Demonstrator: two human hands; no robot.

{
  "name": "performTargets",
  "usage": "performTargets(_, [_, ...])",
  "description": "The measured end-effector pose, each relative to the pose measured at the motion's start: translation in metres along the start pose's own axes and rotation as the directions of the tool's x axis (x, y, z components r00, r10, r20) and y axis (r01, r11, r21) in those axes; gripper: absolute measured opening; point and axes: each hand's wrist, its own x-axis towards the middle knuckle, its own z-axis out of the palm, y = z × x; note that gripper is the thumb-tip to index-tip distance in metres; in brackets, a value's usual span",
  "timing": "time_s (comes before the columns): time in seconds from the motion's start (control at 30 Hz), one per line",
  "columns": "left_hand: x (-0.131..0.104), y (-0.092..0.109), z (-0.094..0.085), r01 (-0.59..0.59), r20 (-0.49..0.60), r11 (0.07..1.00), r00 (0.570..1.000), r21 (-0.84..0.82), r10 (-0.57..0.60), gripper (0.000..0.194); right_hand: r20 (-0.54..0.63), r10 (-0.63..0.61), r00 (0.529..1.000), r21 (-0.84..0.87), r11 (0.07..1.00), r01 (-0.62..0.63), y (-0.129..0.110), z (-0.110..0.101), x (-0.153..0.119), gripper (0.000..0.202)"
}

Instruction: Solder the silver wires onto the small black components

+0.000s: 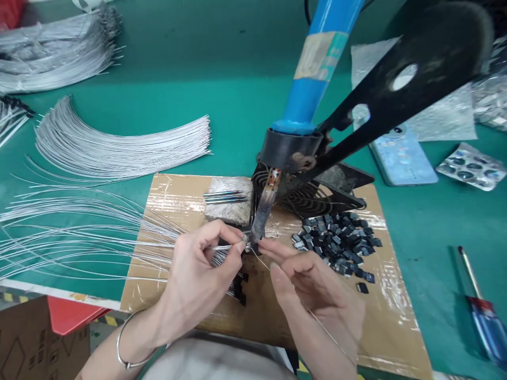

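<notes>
My left hand [202, 279] pinches the end of a thin white wire [218, 247] between thumb and forefinger, right beside the tip of a soldering iron. A small piece at the wire's end is mostly covered by my fingertips. The soldering iron [261, 214] points down in its black bracket, its blue handle above. Across the palm of my right hand [317, 295] runs a thin strand of solder wire [327, 332], gripped by thumb and fingers, its end close to the iron's tip. Below my left hand lie wires with black connectors [238, 290].
Loose black connectors [340, 240] are heaped on the cardboard [388, 311]. Behind the iron lies a black fan [312, 198]; a grey block [227, 211] stands left. White wire bundles [122, 148] spread leftward. A phone [404, 155] and a screwdriver [485, 316] are at right.
</notes>
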Motion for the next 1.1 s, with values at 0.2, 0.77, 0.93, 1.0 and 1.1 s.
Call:
performTargets(0.2, [-0.0003,0.0005,-0.0004,0.000,0.005,1.000,1.000,0.015,0.000,0.011,0.008,-0.019,1.000,0.039,0.999,0.018,-0.0016,-0.0009,0.0004,0.020])
performTargets(0.77, [0.0006,0.0036,-0.0023,-0.044,0.008,0.999,0.999,-0.029,0.045,0.011,0.030,-0.052,0.998,-0.007,0.999,0.052,-0.0037,-0.0033,0.0008,0.020])
performTargets(0.93, [0.0003,0.0041,-0.0011,-0.026,0.001,0.999,1.000,-0.020,0.026,0.011,0.024,-0.052,0.998,-0.008,0.999,0.053,-0.0032,-0.0033,0.0009,0.020])
performTargets(1.0, [0.0000,0.0048,-0.0007,-0.017,0.001,1.000,1.000,-0.012,0.017,0.011,0.032,-0.052,0.998,-0.013,0.999,0.052,-0.0027,-0.0040,0.0011,0.020])
performTargets(1.1, [-0.0001,0.0049,-0.0011,-0.018,0.001,1.000,1.000,0.001,0.018,0.011,0.041,-0.047,0.998,-0.013,0.999,0.047,-0.0021,-0.0046,0.0015,0.020])
